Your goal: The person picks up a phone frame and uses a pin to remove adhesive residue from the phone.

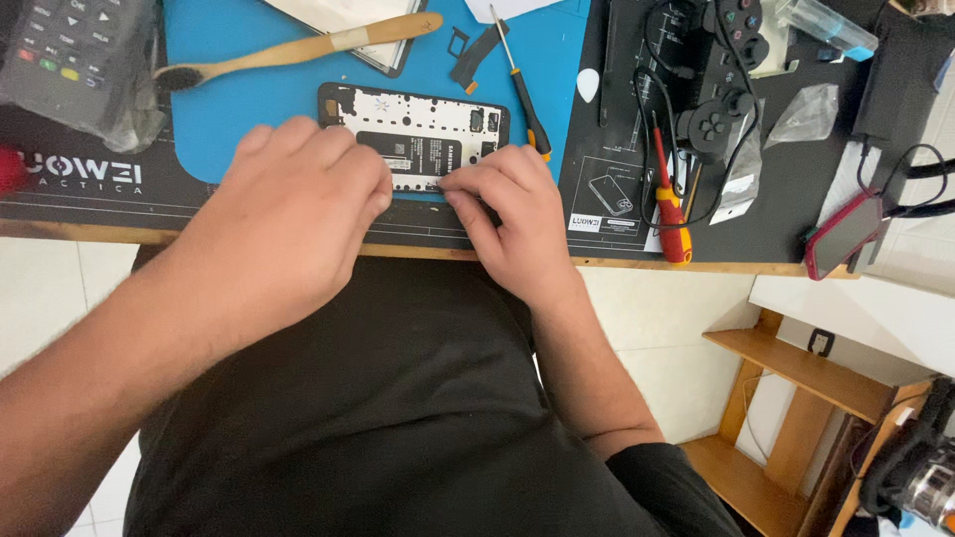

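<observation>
- A wooden-edged counter (298,242) is running across the top of the view, with a blue work mat (249,109) lying over a black mat (796,179), and pale floor tiles are showing below.
- An opened phone (418,134), its back cover off and white inner plate and black battery exposed, is lying flat on the blue mat near the counter's front edge.
- The left hand (288,214) is resting over the phone's left lower part, its fingers curled down together against it; what they are gripping, if anything, I cannot tell.
- The right hand (512,214) is sitting at the phone's lower right edge, its fingers (468,181) pressed together and pinching at a small spot on that edge.
- A yellow-and-black screwdriver (522,94) is lying just beside the phone's right end.
- A wooden-handled brush (298,50) is lying above the phone on the blue mat.
- A red screwdriver (668,204), a black game controller (721,99) and a tangle of black cable are lying on the black mat, well apart from the hands.
- A red-cased phone (841,234) is lying at the counter's right edge.
</observation>
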